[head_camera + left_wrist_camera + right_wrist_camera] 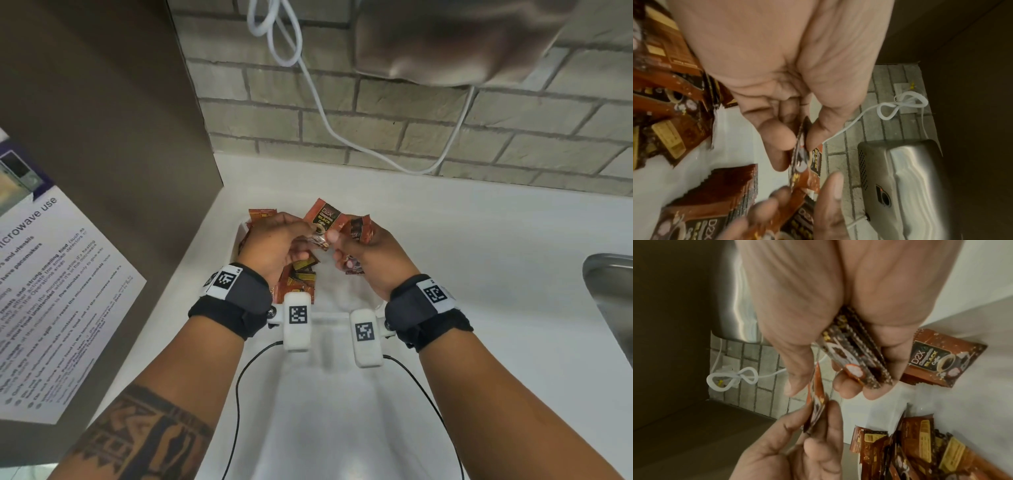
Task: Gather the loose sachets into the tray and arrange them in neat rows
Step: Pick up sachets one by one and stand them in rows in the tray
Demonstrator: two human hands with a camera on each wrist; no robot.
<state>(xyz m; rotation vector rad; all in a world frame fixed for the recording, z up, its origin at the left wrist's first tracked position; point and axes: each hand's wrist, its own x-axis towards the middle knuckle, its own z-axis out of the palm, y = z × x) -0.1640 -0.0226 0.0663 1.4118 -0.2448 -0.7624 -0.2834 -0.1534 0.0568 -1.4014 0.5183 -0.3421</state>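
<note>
sachet (322, 216) pinched in left hand (274, 240) grip, above tray (239, 236)

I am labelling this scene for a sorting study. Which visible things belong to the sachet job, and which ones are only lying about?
Belong to the job:
- single sachet, pinched by left hand
- sachet stack, gripped in right hand
- loose sachets
- tray

Just lying about:
- white cable
- microwave notice
- sink
- steel appliance

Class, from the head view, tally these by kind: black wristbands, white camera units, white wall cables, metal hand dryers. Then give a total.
Black wristbands: 2
White camera units: 2
White wall cables: 1
Metal hand dryers: 1
Total: 6
</note>
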